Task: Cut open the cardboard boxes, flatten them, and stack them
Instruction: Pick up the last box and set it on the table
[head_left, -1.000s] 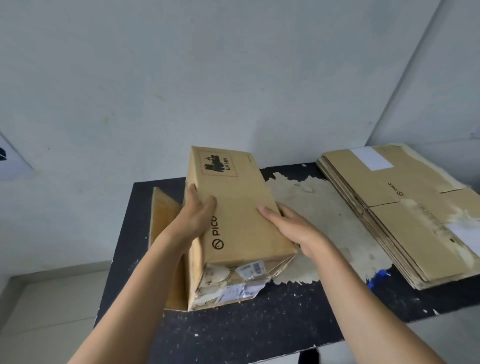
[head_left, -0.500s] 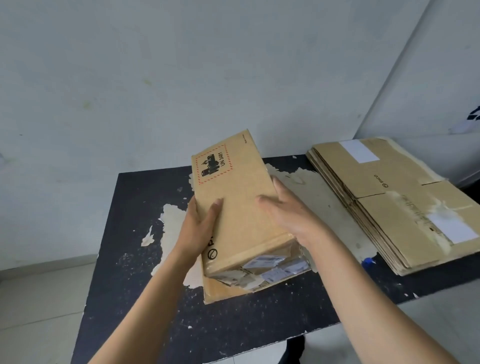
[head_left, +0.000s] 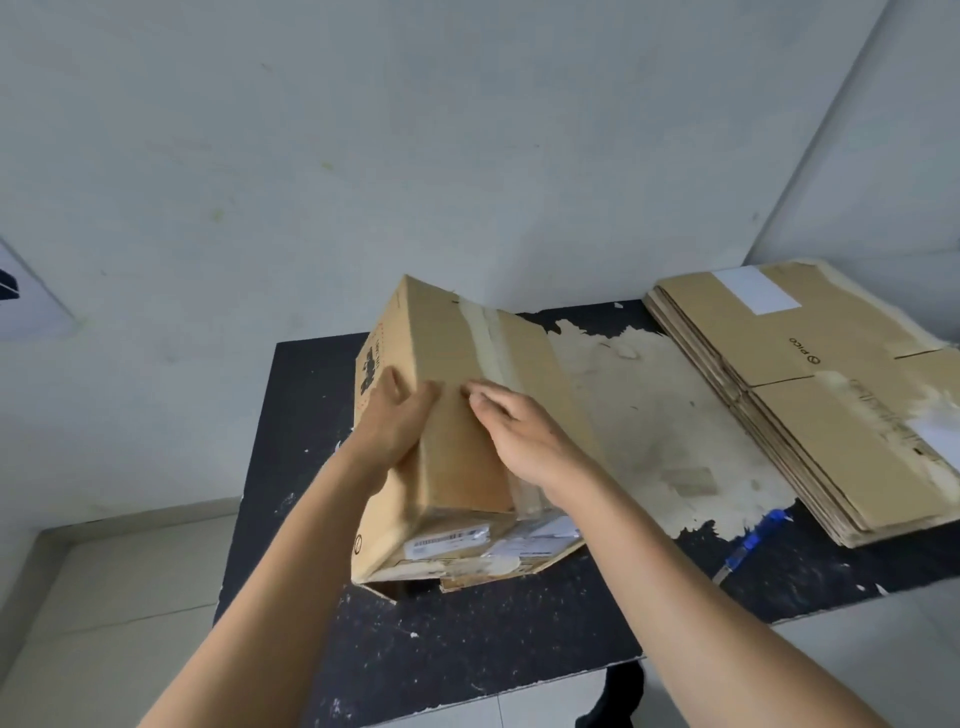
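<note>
A brown cardboard box (head_left: 452, 358) stands tilted on the black table (head_left: 519, 639), its taped seam facing up and its labelled end towards me. My left hand (head_left: 395, 421) grips the box's upper left edge, thumb on top and fingers down the printed side. My right hand (head_left: 519, 436) rests on the top face beside the tape, fingers bent with the tips on the cardboard. A stack of flattened boxes (head_left: 831, 400) lies at the table's right end. A blue box cutter (head_left: 748, 545) lies on the table just in front of that stack.
The table's black top is worn to a pale patch (head_left: 654, 415) between the box and the stack. A grey wall stands close behind the table, with a corner at the right. Light floor tiles (head_left: 104, 597) show at the left.
The box has been rolled over to the left, so the taped seam now faces up and the printed side faces left. Both hands shifted with it towards the top edge.
</note>
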